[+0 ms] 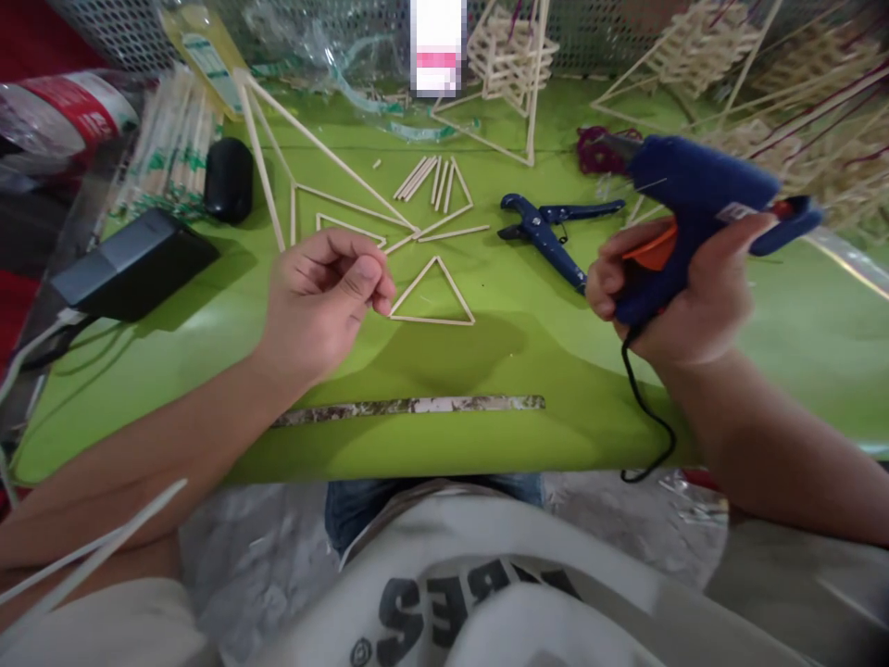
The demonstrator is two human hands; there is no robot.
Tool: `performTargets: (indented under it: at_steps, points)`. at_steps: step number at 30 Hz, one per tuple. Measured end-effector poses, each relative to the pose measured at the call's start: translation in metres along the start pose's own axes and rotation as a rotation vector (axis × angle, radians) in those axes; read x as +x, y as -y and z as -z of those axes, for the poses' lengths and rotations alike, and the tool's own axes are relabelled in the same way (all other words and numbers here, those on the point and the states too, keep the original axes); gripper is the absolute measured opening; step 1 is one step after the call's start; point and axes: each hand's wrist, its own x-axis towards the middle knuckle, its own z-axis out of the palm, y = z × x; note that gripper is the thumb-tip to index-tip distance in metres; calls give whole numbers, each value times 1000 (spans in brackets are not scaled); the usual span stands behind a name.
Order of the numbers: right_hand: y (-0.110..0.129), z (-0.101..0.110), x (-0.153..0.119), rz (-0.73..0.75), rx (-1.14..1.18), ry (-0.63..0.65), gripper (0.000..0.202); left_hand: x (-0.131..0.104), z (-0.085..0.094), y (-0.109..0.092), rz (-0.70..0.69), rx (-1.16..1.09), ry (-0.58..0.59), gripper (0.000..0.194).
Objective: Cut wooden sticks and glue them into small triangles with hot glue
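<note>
My right hand (701, 287) is wrapped around a blue hot glue gun (701, 185) with an orange trigger. The glue gun's nozzle points left above the table, and a black cord hangs from its grip. My left hand (326, 296) is closed in a pinch; whatever is between its fingertips is hidden. Right beside those fingertips lies a small triangle of thin wooden sticks (455, 287); whether they touch it I cannot tell. Behind it are a larger stick frame (333, 196) and several short loose sticks (417, 178). Blue-handled cutters (542, 227) lie left of the glue gun.
A patterned strip (431, 405) lies along the green table's (590, 426) front. At left are a power bank (139, 264) with cables, a black case (229, 181), bundled sticks (167, 148) and bottles (201, 56). Stick structures (514, 60) and purple thread (601, 150) stand at the back.
</note>
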Motion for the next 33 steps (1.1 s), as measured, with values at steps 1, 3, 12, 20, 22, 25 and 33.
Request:
performTargets:
  at_steps: [1, 3, 12, 20, 22, 25, 33]
  points:
    - [0, 2, 1, 19, -20, -32, 74, 0, 1, 0, -2, 5, 2, 32]
    - [-2, 3, 1, 56, -60, -102, 75, 0, 4, 3, -9, 9, 21, 33]
    - [-10, -35, -10, -51, -25, 2, 67, -4, 7, 14, 4, -58, 141, 30]
    - [-14, -64, 26, -92, 51, -59, 65, -8, 11, 21, -45, -141, 284, 8]
    - [-23, -64, 27, -117, 65, -47, 67, -9, 11, 21, -40, -120, 298, 8]
    - [-37, -58, 22, -137, 26, 48, 64, -13, 8, 18, -38, -97, 316, 7]
    - [-39, -46, 16, -231, -65, 150, 62, -18, 3, 8, -8, -100, 366, 4]
